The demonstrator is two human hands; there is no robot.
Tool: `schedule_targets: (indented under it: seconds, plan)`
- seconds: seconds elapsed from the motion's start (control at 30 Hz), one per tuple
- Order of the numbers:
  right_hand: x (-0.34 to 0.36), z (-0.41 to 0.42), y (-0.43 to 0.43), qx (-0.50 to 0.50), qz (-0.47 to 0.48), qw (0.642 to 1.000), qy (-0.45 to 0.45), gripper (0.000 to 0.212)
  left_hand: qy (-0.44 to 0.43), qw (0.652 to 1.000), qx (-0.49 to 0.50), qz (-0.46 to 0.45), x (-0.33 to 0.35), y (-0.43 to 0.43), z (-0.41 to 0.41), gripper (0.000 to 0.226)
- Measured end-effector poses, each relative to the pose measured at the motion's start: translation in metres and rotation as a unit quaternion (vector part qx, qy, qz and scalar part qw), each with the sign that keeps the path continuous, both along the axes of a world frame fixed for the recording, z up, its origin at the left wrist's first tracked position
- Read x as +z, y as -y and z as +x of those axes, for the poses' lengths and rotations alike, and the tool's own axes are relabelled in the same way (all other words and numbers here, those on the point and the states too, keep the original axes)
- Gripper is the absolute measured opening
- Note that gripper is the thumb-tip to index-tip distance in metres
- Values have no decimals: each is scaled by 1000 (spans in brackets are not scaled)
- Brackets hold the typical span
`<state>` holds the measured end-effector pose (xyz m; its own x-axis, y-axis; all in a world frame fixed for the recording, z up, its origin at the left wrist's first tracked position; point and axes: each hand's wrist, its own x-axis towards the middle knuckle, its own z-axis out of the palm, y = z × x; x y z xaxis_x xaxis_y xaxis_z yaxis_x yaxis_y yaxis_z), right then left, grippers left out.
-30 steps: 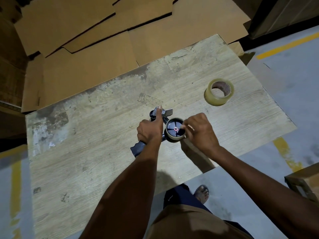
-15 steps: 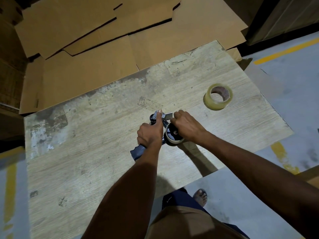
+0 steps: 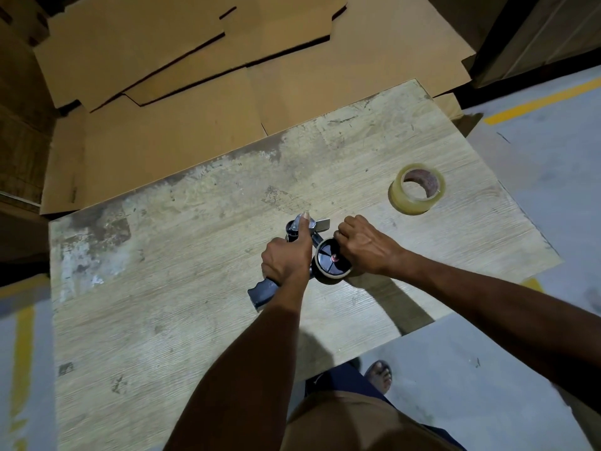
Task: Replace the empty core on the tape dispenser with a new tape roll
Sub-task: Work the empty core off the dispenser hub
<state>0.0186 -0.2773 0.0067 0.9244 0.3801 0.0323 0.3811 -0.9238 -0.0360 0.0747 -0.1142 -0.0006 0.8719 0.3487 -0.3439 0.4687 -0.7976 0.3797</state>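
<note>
Tape dispenser (image 3: 263,292) sits on the bench (image 3: 162,320) a little right of its middle. From my remote feed I see its dark handle pointing back toward the person and its metal front end pointing away. Its black hub (image 3: 328,260) faces up at the camera, ringed by the thin beige empty core (image 3: 331,278). The left hand (image 3: 286,258) grips the body above the handle, with the thumb stretched forward onto the metal front. The right hand (image 3: 364,245) has its fingers curled over the far rim of the empty core. The new tape roll (image 3: 416,188) lies flat on the bench, well apart to the right and farther away. Flat cardboard sheets (image 3: 195,76) lie beyond the bench. A sandalled foot (image 3: 379,379) stands on the grey floor (image 3: 455,369) by the near edge.
</note>
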Motion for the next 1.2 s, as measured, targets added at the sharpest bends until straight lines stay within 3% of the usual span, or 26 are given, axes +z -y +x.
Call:
schedule_targets:
  seconds: [0.2, 0.33, 0.43, 0.53, 0.67, 0.8, 1.07, 1.2]
  plan:
    - [-5, -12, 2, -68, 59, 996, 16, 21, 4, 1000, -11, 3, -2, 4, 2, 100]
    - [0, -33, -9, -173, 135, 973, 67, 23, 4, 1000, -8, -6, 0, 3, 1, 102]
    - [6, -64, -35, -144, 165, 974, 55, 32, 4, 1000, -6, -9, 3, 3, -1, 103]
    - [-5, -78, -63, -152, 157, 976, 11, 34, 4, 1000, -6, -10, 5, 3, -2, 103]
    - [-14, -66, -81, -227, 152, 962, 15, 26, 4, 1000, 2, -19, 4, 3, -2, 106]
    - [-12, -53, -87, -256, 96, 961, -44, 26, 6, 999, 8, -33, 5, 4, -3, 107]
    - [-6, -58, -79, -253, 135, 957, -50, 18, 8, 999, 12, -36, 7, 3, -4, 108]
    - [2, -72, -61, -186, 167, 968, 23, 22, 11, 999, 10, -30, 5, 3, -2, 109]
